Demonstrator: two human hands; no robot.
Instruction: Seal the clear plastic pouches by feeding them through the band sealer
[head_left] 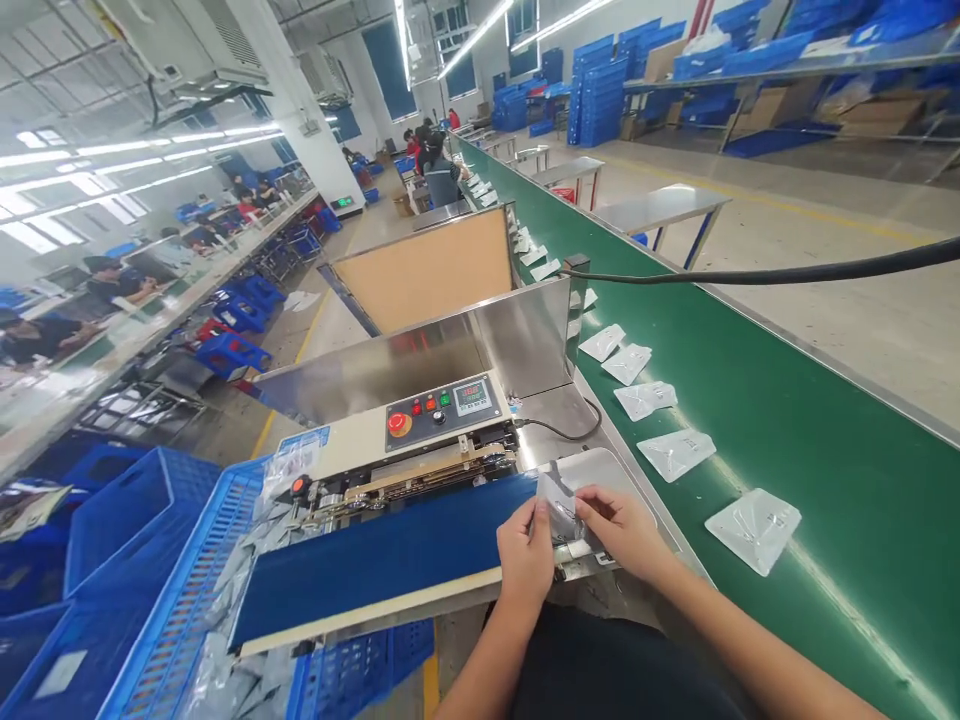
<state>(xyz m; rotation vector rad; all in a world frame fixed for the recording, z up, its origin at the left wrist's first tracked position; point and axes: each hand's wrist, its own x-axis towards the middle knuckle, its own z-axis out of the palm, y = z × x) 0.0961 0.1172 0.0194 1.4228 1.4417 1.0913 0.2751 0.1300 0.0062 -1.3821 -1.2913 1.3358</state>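
Between my two hands is a small white and clear plastic pouch (559, 508), held upright near the right end of a band sealing machine (405, 420). My left hand (526, 555) pinches the pouch's left edge. On the other edge, the thumb and fingers of my right hand (611, 525) are closed. The sealer's blue belt (382, 560) stretches leftward from my left hand. Behind the belt runs the brass-coloured sealing track (420, 475), below a control panel (441, 411) with a red stop button and a lit display. What the pouch contains is hard to make out.
On the right, a green conveyor belt (750, 410) carries several flat white pouches (752, 530). A blue crate (187, 600) with many pouches stands at the sealer's left end. A black cable (772, 275) crosses above the conveyor. Other people sit at far benches.
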